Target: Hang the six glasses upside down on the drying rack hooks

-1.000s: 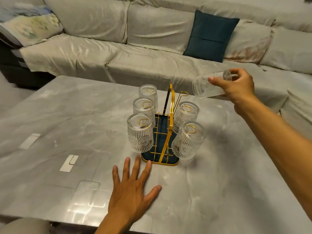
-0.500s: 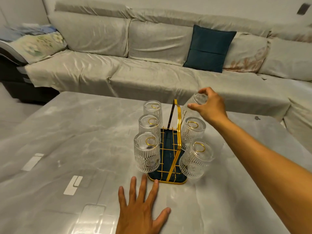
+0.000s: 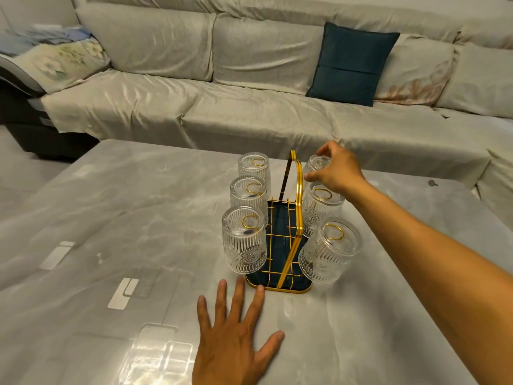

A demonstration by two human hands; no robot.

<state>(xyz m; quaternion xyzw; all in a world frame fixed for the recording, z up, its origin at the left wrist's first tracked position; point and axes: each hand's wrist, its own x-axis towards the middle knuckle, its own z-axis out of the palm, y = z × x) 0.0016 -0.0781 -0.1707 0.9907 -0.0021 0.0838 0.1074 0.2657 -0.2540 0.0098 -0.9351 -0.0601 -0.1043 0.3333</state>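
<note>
A gold wire drying rack [image 3: 298, 190] with a dark blue tray base stands in the middle of the grey marble table [image 3: 125, 218]. Three ribbed clear glasses hang upside down on its left hooks: far [image 3: 254, 169], middle [image 3: 248, 194], near [image 3: 244, 241]. Two more hang on the right: middle [image 3: 322, 208], near [image 3: 329, 252]. My right hand [image 3: 334, 169] grips the sixth glass [image 3: 315, 166], inverted over the far right hook. My left hand [image 3: 236, 337] lies flat with fingers spread on the table, fingertips at the rack's front edge.
A long grey sofa [image 3: 222, 87] runs behind the table, with a dark teal cushion [image 3: 351, 63] on it. White rectangular marks [image 3: 122, 293] show on the table at the left.
My right hand brought the sixth glass from high at the right down to the far right hook and turned it upside down. The camera view tilted. My left hand stayed flat.
</note>
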